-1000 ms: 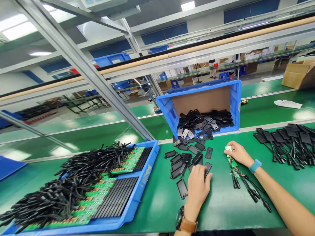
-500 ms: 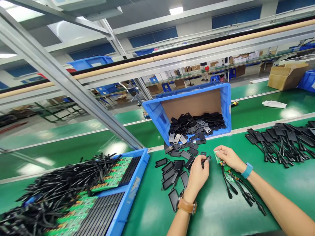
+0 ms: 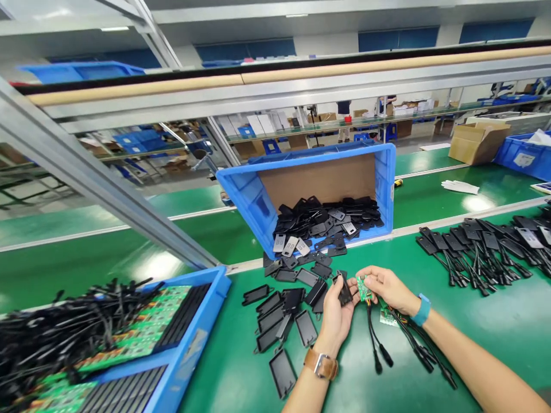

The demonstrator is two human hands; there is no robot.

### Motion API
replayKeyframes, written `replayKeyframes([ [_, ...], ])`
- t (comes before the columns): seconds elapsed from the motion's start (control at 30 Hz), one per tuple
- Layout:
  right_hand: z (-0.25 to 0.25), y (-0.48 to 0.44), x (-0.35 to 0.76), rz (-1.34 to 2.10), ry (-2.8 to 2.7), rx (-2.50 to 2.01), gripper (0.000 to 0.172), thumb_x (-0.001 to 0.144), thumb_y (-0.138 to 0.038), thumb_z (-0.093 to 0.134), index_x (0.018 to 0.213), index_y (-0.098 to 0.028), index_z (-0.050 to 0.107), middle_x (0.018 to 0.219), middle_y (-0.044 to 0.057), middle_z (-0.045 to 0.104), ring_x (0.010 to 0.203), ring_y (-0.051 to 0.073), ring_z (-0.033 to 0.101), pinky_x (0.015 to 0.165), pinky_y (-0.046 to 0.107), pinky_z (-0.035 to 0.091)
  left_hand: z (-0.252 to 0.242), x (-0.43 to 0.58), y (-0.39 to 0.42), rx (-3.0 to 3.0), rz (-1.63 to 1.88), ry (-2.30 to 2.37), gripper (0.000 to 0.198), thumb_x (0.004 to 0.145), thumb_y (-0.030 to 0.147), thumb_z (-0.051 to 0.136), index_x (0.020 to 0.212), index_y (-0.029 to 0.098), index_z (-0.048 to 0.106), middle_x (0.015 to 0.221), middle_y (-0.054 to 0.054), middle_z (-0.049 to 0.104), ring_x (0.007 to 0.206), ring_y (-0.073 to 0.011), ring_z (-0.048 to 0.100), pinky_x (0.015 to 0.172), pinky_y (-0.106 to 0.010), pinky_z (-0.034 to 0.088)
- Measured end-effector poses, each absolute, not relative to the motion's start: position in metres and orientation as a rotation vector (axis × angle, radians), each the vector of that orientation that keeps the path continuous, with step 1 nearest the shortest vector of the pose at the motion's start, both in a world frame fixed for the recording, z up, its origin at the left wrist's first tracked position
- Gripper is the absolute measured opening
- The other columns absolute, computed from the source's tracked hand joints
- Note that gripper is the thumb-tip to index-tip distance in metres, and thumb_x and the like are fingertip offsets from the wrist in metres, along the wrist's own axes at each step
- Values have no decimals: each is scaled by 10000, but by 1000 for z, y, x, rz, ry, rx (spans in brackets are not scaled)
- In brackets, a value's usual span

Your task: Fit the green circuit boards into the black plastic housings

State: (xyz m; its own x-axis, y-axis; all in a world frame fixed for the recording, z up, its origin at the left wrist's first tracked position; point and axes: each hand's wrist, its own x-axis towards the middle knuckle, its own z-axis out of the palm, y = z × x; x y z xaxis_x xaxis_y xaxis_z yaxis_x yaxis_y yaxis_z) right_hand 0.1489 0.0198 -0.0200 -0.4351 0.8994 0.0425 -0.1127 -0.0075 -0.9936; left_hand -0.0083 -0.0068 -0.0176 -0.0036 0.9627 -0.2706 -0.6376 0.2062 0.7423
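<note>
My left hand [image 3: 334,312] is closed round a black plastic shell [image 3: 344,288], held upright above the green mat. My right hand [image 3: 385,287] pinches a small green circuit board [image 3: 364,288] whose two black cables [image 3: 375,338] hang down to the mat. Board and shell are almost touching. More loose black shells [image 3: 287,310] lie scattered just left of my hands. A few more cabled boards [image 3: 414,338] lie on the mat under my right forearm.
A blue bin [image 3: 384,178] tipped on its side spills black shells behind my hands. A blue tray [image 3: 189,350] of green boards and black cables sits at the left. Finished cabled pieces [image 3: 482,246] are piled at the right. A slanted metal frame bar [image 3: 107,195] crosses the left.
My left hand picked a black shell off the mat and raised it. My right hand lifted a cabled board toward it. The camera view swung left and down.
</note>
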Motion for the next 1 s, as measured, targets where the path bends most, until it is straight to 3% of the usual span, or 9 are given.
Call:
replayKeyframes([
  [0.17, -14, 21, 154, 1436, -1451, -974, 454, 886, -544, 602, 1152, -181, 661, 640, -28, 560, 530, 122, 520, 520, 243, 439, -14, -4, -12, 533, 1231, 839, 328, 776, 396, 771, 950, 157, 629, 814, -23, 640, 640, -103, 576, 539, -213, 431],
  [0.37, -10, 20, 157, 1153, -1696, -959, 359, 933, -472, 562, 1097, -207, 741, 879, 31, 587, 708, 142, 538, 659, 271, 451, -13, -2, -18, 606, 1143, 872, 381, 698, 377, 849, 910, 145, 634, 732, 18, 573, 583, -64, 502, 487, -182, 354],
  [0.6, -5, 14, 155, 1080, -1765, -880, 302, 975, -392, 534, 1119, -214, 731, 961, 55, 613, 909, 188, 585, 825, 317, 470, -12, -9, -19, 464, 1099, 771, 389, 686, 343, 867, 949, 150, 654, 768, 9, 574, 594, -58, 489, 481, -169, 338],
  [0.73, -7, 11, 149, 945, -1673, -954, 257, 952, -351, 577, 1127, -207, 698, 965, 54, 621, 870, 182, 595, 766, 304, 481, -14, -8, -18, 492, 1199, 766, 373, 674, 296, 881, 942, 148, 667, 860, -13, 600, 653, -61, 479, 525, -176, 363],
  [0.87, -6, 8, 145, 799, -1600, -1033, 146, 913, -311, 636, 954, -192, 710, 862, 35, 627, 761, 166, 582, 690, 289, 466, -16, -8, -16, 540, 1230, 766, 410, 675, 287, 879, 1018, 163, 692, 944, -34, 612, 669, -65, 466, 541, -190, 364],
  [1.0, 1, 4, 143, 788, -1647, -1011, 174, 940, -285, 598, 898, -209, 748, 810, 30, 655, 745, 164, 589, 667, 283, 448, -16, -9, -17, 620, 1205, 792, 469, 684, 301, 870, 1098, 160, 699, 1049, -78, 636, 724, -86, 491, 566, -196, 368],
])
